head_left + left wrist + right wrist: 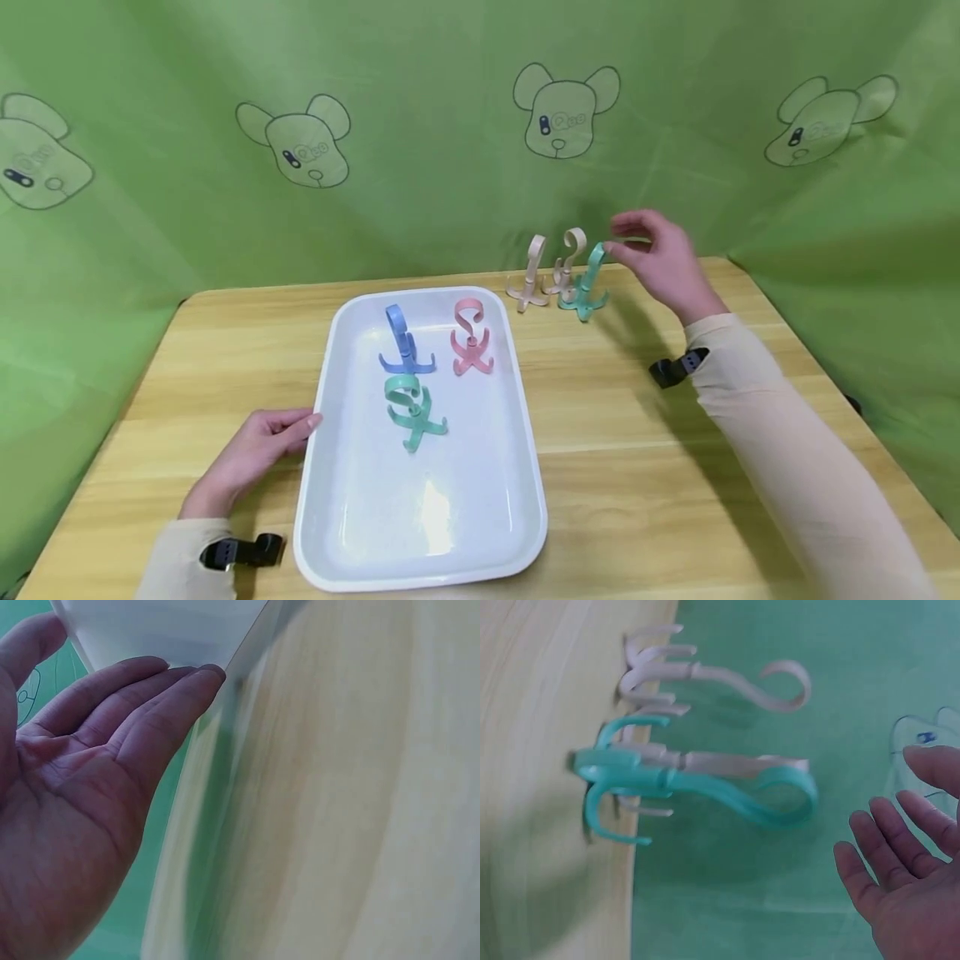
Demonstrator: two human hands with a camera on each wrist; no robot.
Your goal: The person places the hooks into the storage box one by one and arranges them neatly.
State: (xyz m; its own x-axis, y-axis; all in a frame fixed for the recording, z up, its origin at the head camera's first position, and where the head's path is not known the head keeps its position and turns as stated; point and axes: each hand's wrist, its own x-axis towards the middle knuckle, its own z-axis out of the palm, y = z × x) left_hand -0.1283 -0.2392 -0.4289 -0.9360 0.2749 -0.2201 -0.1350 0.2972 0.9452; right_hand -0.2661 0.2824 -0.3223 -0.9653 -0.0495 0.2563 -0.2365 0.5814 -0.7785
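Observation:
A white tray [480, 508] lies on the table with a blue [406, 354], a pink [472, 354] and a green multi-claw hanging hook [417, 417] standing in it. My left hand [258, 450] holds the tray's left edge, thumb at the rim and fingers against the outer side, as the left wrist view shows [97, 772]. At the back, a teal hook [697, 787] stands beside two pale pink hooks [531, 279]. My right hand [660, 254] hovers next to the teal hook's curled top. A gap separates the fingers from it in the right wrist view.
A wooden table [637, 500] bears everything. Behind it and at its sides hangs a green curtain [427, 192] printed with bear heads. The hooks outside the tray stand close together, near the table's back edge. Each wrist carries a black strap device [678, 367].

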